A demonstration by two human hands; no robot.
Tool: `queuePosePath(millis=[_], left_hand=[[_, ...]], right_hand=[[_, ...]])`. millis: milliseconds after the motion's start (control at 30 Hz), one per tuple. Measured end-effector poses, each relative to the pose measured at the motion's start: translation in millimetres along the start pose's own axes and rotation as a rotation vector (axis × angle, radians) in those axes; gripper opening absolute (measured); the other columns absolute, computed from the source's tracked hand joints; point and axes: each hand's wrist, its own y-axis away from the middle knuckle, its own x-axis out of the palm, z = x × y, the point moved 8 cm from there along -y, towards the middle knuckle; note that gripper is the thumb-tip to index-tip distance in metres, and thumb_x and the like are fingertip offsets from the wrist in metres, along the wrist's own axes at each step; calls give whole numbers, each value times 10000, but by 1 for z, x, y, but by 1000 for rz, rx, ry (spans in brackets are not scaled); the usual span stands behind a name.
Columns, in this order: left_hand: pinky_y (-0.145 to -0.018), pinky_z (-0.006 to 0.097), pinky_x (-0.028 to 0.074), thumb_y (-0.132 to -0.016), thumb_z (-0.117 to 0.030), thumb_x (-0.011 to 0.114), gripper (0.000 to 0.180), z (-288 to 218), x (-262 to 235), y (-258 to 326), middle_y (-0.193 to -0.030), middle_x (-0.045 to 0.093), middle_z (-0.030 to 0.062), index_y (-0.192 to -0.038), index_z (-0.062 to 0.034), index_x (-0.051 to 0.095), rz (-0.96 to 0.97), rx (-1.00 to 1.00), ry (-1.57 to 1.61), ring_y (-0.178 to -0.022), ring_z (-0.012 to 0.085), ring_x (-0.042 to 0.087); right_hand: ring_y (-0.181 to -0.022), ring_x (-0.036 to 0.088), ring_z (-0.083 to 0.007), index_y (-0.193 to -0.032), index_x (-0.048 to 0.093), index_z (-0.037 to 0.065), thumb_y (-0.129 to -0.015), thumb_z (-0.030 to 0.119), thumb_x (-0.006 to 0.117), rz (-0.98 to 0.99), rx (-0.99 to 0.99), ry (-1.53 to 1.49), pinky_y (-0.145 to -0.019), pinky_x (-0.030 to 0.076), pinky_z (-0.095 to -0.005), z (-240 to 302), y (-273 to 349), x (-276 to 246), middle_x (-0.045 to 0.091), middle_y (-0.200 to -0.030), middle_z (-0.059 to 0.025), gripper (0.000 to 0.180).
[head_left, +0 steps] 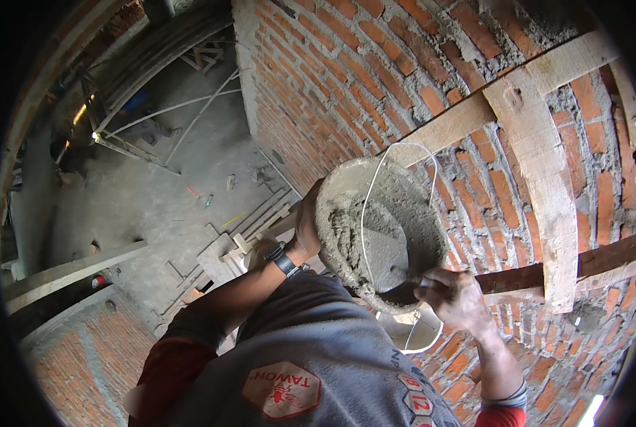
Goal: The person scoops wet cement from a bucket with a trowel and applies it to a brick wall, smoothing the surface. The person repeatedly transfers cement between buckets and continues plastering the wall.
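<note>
A mortar-caked bucket (pixel 432 181) is tilted in front of my chest, with grey wet mortar (pixel 343 235) lying inside it. Its thin wire handle (pixel 365 213) loops up across the opening. My left hand (pixel 307 231) grips the bucket's left outer side; the fingertips are hidden behind it. At the near right of the rim, my right hand (pixel 454 297) is closed round the handle of a trowel. The trowel's grey-smeared blade (pixel 387 249) rests in the mortar. Below the rim, beside my right hand, a second, pale bucket (pixel 424 334) partly shows.
A brick wall (pixel 332 85) rises ahead and to the right. Wooden boards (pixel 538 192) cross in front of it. Far below on the left is a concrete floor (pixel 190 160) with stacked planks (pixel 261 213) and metal frame bars (pixel 143 153). A beam (pixel 76 274) juts in at left.
</note>
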Motion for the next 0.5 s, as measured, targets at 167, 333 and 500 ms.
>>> queuePosePath(millis=[167,333,500], left_hand=[[-1030,432,496,-946,-190,656,548,0,-3,4,-1340,607,209,-1427,19,498,-39,49,47,-1228,336,601],[-1065,434,472,-972,-166,608,502,1,-4,10,-1368,600,216,-1429,18,509,-58,98,-111,-1265,341,586],[-1082,435,454,-994,-191,560,486,-5,-2,1,-1382,589,227,-1428,21,508,-56,63,30,-1275,364,575]], right_hand=[[-419,568,-163,-864,697,21,-848,149,727,-64,77,235,-489,547,-354,-36,24,-9,597,-524,-55,133],[-486,653,-265,-945,708,54,-874,233,740,-189,188,242,-503,538,-394,-45,42,-4,639,-566,-131,195],[-618,614,-189,-929,658,98,-951,248,677,-282,210,384,-543,478,-344,-27,83,-39,630,-735,-109,154]])
